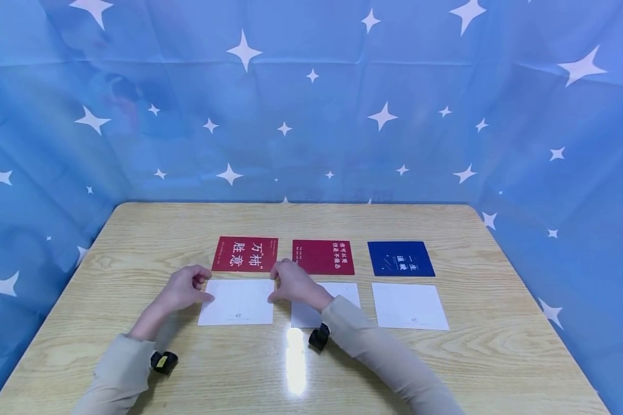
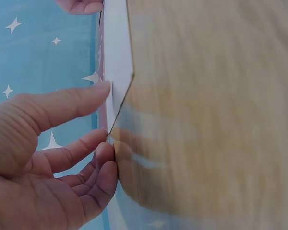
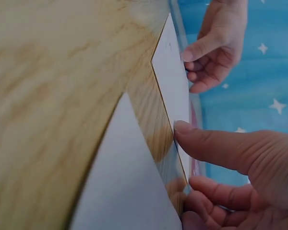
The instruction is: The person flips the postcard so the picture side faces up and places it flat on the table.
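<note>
White card (image 1: 236, 302) on table (image 1: 498, 357); left hand (image 1: 183, 286), right hand (image 1: 293, 282): fingers (image 2: 77, 105) grasping opposite short edges.

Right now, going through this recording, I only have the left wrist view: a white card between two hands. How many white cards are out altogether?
Observer: Three; the head view shows the white cards in one row on the table.
Operator: Anything blue lying behind that row?
Observer: Yes, a blue card with white lettering, behind the rightmost white card.
Operator: And the right hand, where does its thumb sit?
Observer: The right wrist view shows the thumb tip at your card's edge, the one facing the middle white card.
</note>
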Motion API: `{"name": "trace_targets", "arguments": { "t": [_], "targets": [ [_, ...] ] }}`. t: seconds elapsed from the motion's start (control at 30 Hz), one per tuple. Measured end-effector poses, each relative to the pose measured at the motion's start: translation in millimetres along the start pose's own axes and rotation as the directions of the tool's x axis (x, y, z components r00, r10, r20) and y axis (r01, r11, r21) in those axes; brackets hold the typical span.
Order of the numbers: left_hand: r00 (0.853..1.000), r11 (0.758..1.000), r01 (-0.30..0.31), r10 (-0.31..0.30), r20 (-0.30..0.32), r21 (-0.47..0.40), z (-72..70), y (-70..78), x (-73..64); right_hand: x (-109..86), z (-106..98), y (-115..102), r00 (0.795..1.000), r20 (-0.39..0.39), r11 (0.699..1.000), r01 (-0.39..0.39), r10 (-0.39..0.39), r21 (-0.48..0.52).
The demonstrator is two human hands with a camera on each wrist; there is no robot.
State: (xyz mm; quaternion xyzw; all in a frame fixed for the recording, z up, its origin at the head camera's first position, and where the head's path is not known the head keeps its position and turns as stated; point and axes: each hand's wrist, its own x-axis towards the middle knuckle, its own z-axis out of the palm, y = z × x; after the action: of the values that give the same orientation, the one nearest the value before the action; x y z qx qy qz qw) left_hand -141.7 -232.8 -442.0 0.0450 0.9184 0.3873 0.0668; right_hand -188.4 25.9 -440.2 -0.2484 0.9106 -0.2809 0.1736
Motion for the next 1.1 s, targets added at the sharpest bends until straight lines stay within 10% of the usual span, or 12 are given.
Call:
{"name": "trace_targets", "arguments": {
  "t": [1.1],
  "targets": [
    [0.999,0.998,0.01,-0.012,0.046,0.061,2.0,0.6,1.1,7.2,3,-16,0.993,0.069,0.995,-0.096,0.098,-0.033]
  ]
}}
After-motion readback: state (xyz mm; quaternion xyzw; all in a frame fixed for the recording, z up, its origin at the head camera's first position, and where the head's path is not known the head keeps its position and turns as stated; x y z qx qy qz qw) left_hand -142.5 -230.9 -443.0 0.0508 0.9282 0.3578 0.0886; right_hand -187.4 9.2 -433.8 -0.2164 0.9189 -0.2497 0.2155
